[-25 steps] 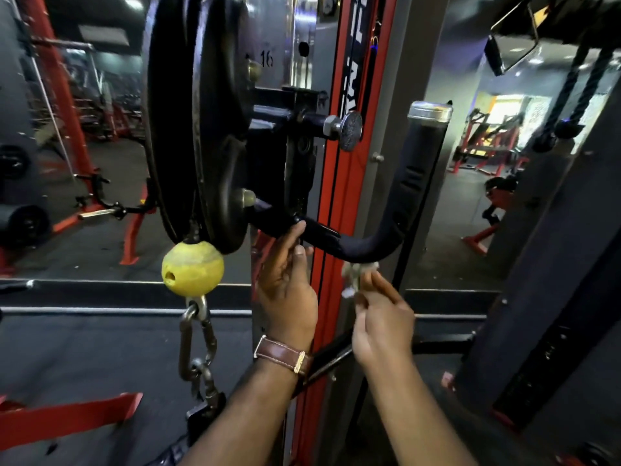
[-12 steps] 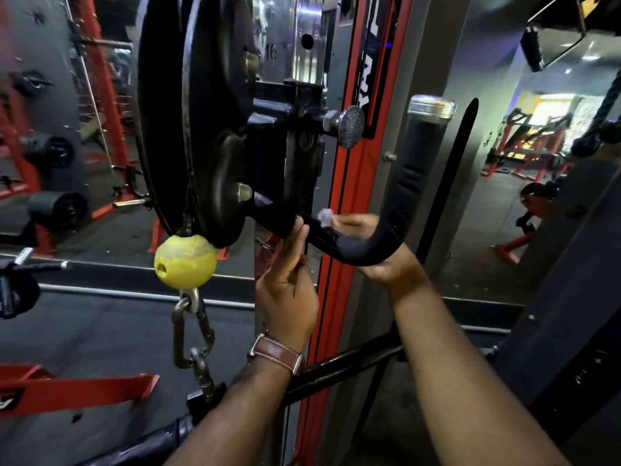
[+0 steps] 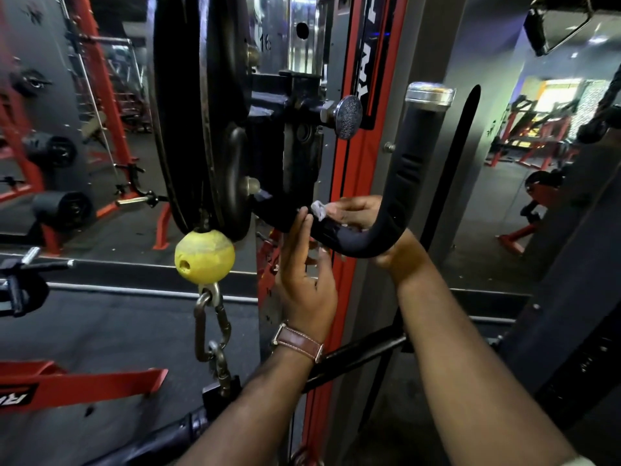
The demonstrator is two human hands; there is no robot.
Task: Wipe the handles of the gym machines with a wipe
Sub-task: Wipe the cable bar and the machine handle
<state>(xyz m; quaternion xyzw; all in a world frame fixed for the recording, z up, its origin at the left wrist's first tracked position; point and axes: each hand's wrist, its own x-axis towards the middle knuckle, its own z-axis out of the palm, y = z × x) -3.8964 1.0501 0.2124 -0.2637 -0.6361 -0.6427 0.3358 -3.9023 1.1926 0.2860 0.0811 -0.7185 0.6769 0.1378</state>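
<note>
Reaching behind the handle (image 3: 396,183), the right hand (image 3: 356,211) is pinching the wipe (image 3: 318,209) against its lower bar, which is running toward nine o'clock; the left hand (image 3: 304,277), fingers straight, is touching it nearer.

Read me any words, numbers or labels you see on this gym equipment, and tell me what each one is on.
"16": on the shiny silver metal upright behind the black weight plates.
White letters on the black strip of the red upright post: cut off, unreadable.
White letters on the red flat frame bar at lower left: cut off, unreadable.
</note>
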